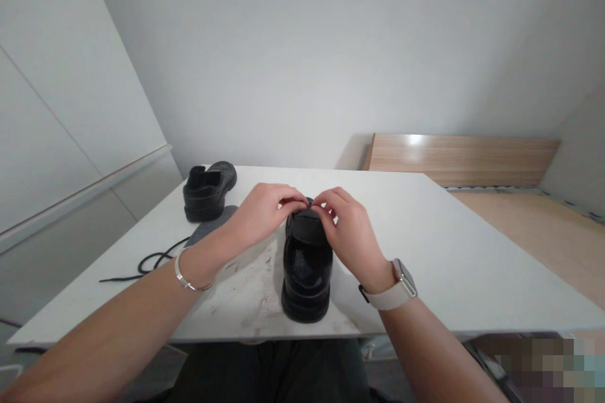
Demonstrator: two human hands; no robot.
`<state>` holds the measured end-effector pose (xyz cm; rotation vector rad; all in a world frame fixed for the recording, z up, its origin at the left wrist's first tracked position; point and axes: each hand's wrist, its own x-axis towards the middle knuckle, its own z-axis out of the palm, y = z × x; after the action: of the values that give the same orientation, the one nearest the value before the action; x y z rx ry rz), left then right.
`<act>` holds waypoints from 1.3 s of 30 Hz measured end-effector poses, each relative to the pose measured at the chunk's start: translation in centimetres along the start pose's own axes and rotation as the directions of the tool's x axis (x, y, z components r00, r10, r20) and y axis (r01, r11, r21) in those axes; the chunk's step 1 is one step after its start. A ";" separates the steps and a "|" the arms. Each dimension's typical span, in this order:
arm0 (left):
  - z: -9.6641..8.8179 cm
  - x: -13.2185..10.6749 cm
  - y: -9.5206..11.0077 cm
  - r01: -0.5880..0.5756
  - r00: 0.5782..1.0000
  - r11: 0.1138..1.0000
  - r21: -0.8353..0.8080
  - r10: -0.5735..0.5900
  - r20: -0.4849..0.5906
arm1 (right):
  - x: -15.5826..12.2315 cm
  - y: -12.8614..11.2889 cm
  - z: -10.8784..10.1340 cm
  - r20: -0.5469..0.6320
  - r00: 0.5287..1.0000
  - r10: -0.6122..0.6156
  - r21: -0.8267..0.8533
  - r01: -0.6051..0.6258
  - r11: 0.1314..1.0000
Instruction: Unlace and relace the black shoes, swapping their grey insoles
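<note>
A black shoe [307, 277] stands on the white table with its heel toward me and its toe pointing away. My left hand [267, 211] reaches its top from the left, thumb and forefinger pinched over the lacing area. From the other side my right hand [347, 223] pinches at the same spot, the fingertips of both hands nearly meeting. Something small and dark shows between them; whether it is a lace or part of the shoe I cannot tell. The hands partly hide the front of the shoe.
Another black shoe [208, 192] stands at the table's back left. A grey insole-shaped piece [208, 227] lies before it, partly behind my left arm. A loose black shoelace [151, 261] curls nearby on the white table [401, 252]. A wooden headboard [463, 157] stands beyond at right.
</note>
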<state>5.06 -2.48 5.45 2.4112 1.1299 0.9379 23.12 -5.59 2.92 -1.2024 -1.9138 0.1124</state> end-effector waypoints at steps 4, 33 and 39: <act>-1.0 -0.4 1.7 -0.017 0.998 0.963 -0.271 0.002 -0.057 | 0.2 -1.2 -0.8 -0.025 0.982 0.188 0.564 -0.142 0.814; 4.0 2.5 -10.1 0.298 0.928 0.948 -0.108 -0.261 0.267 | -1.2 -2.0 -0.8 -0.059 0.995 0.079 0.514 -0.037 0.857; 4.5 2.5 -11.7 0.311 0.926 0.947 -0.080 -0.283 0.249 | -1.4 -1.9 0.0 -0.009 0.998 0.066 0.573 -0.049 0.818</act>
<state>2.69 6.88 -2.96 2.1098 1.2644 0.5868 22.03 -7.70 3.01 -0.8358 -1.6401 0.6573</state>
